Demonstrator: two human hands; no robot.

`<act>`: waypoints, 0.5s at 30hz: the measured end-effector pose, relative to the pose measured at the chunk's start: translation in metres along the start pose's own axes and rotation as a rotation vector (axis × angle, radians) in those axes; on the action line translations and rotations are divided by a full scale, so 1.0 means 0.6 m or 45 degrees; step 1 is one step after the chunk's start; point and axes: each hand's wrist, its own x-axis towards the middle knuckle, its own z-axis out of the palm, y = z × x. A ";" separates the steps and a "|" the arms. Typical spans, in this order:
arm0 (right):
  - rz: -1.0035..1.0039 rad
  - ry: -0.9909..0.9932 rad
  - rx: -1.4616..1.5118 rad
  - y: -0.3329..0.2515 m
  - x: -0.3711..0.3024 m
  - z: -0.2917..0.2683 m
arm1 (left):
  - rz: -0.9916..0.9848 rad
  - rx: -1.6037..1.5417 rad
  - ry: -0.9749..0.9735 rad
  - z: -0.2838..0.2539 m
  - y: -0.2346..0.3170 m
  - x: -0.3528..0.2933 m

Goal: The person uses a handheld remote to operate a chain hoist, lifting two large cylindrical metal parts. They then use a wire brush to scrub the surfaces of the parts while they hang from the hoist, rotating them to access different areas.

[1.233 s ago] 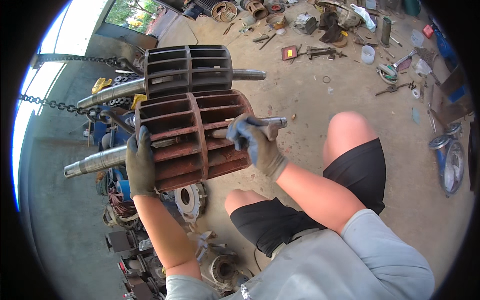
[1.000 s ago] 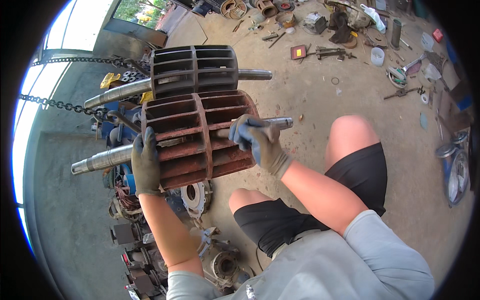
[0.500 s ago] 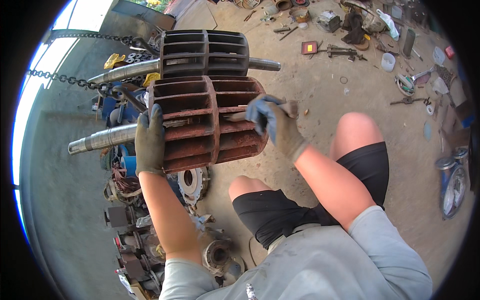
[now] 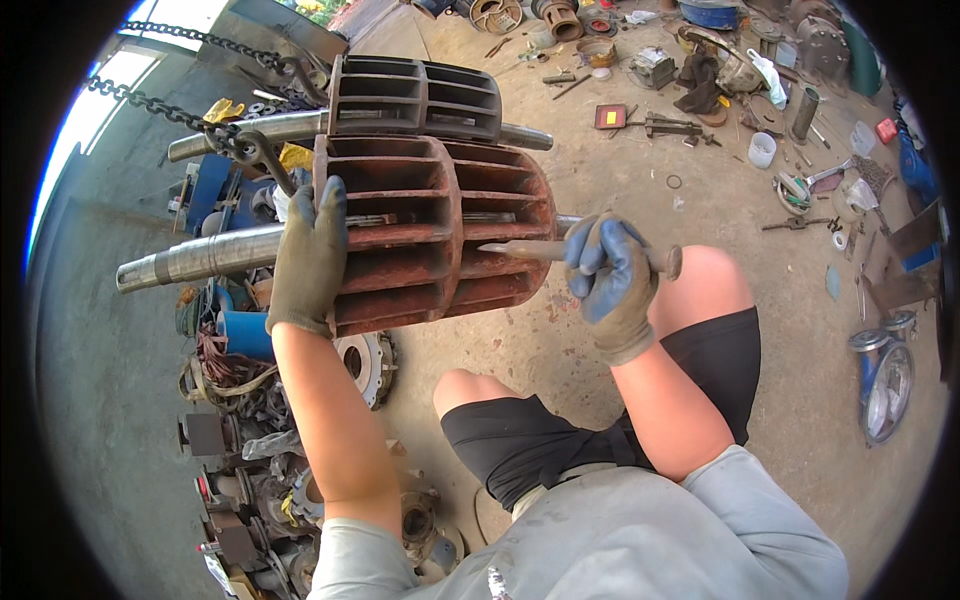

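Note:
A reddish-brown finned rotor (image 4: pixel 450 225) hangs in front of me on its steel shaft (image 4: pixel 205 257). My gloved left hand (image 4: pixel 308 250) grips the rotor's left end rim, thumb and fingers pointing up on either side of it. In my gloved right hand (image 4: pixel 612 275) is a steel chisel (image 4: pixel 525 251), its flared head (image 4: pixel 674 263) sticking out past the fist. Its narrow end points left, over the fins of the rotor's right half. Whether the tip touches metal I cannot tell.
A second, dark grey rotor (image 4: pixel 415 97) hangs just behind. Chains (image 4: pixel 160 105) with hooks (image 4: pixel 265 160) come in from the left. Machine parts and a blue container (image 4: pixel 245 334) crowd the floor at left. Tools, a white cup (image 4: pixel 762 150) and a red tray (image 4: pixel 610 117) lie at far right.
My right hand has drawn back to the right and turned, so the chisel now shows clearly. The rotor appears slightly turned and shifted right in view; my left hand stays on its rim.

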 end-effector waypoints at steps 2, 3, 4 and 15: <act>0.096 -0.102 -0.087 -0.011 0.000 -0.007 | -0.016 -0.148 -0.057 -0.003 0.002 -0.002; 0.051 -0.043 -0.058 -0.021 0.002 -0.014 | 0.075 -0.156 -0.062 -0.004 0.004 -0.004; 0.058 -0.035 -0.064 -0.025 0.002 -0.015 | 0.092 -0.155 -0.074 -0.004 0.007 -0.006; 0.012 0.018 -0.159 -0.010 0.006 -0.034 | 0.212 -0.076 0.039 0.016 0.008 -0.008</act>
